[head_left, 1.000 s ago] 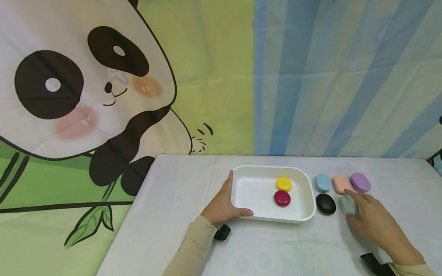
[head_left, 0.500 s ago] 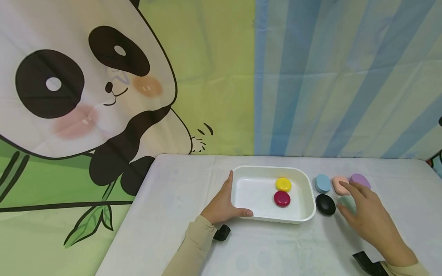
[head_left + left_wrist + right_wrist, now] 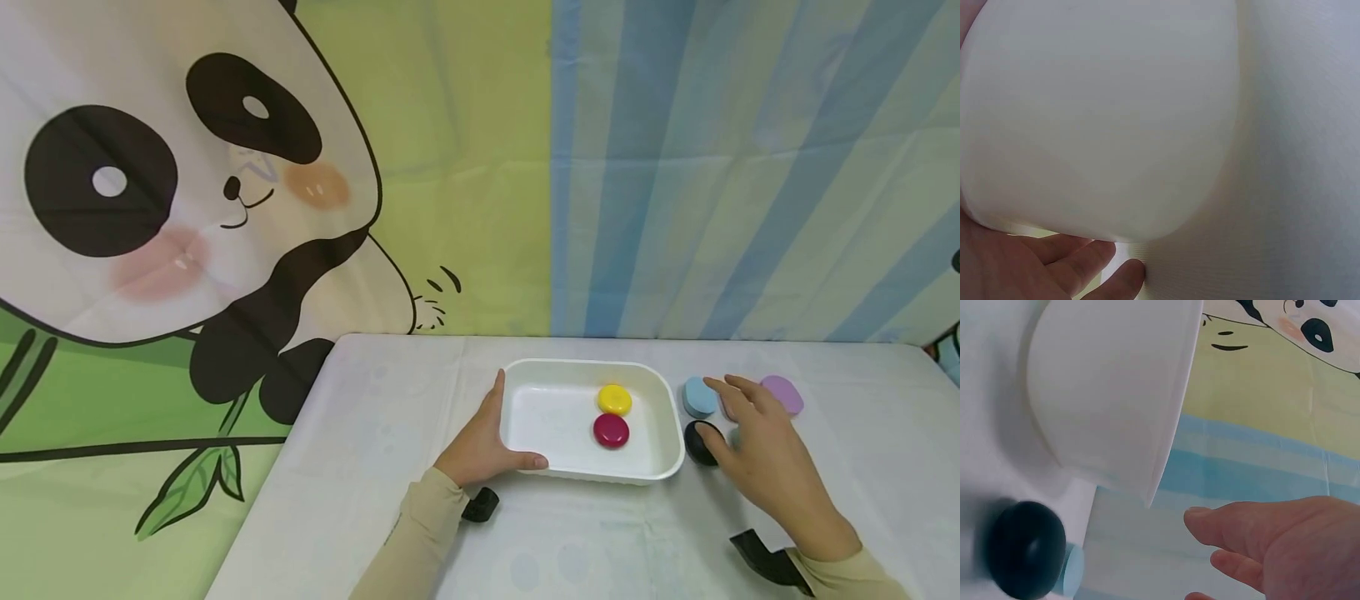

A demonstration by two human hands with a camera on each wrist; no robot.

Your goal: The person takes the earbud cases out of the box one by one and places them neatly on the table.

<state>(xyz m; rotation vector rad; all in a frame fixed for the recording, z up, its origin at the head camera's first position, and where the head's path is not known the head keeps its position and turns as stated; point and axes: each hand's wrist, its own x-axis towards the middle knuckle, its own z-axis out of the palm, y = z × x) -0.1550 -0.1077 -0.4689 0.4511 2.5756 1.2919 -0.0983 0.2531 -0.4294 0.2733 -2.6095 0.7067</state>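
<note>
Head view: on a white table [image 3: 360, 500], the left hand [image 3: 480, 446] holds the near-left corner of a white tray [image 3: 660, 433], thumb curled over its rim, fingers along the side. Inside lie a yellow disc [image 3: 614, 399] and a red disc [image 3: 611, 430]. Just right of the tray, the right hand [image 3: 757, 454] hovers with fingers spread and relaxed, gripping nothing, thumb tip close to a black pebble [image 3: 696, 440]; whether it touches is unclear. A blue pebble [image 3: 698, 396] and a purple pebble [image 3: 783, 392] sit behind. Left wrist view: the tray's smooth wall [image 3: 1097, 119] fills the frame, fingertips [image 3: 1094, 269] beneath it. Right wrist view: the black pebble [image 3: 1022, 550] rests beside the tray [image 3: 1110, 400], apart from the open fingers [image 3: 1222, 534]. It looks small, rounded, smooth and probably light and hard, so likely slippery; pinching across its narrow sides, thumb opposite two fingers, seems the surest hold.
</note>
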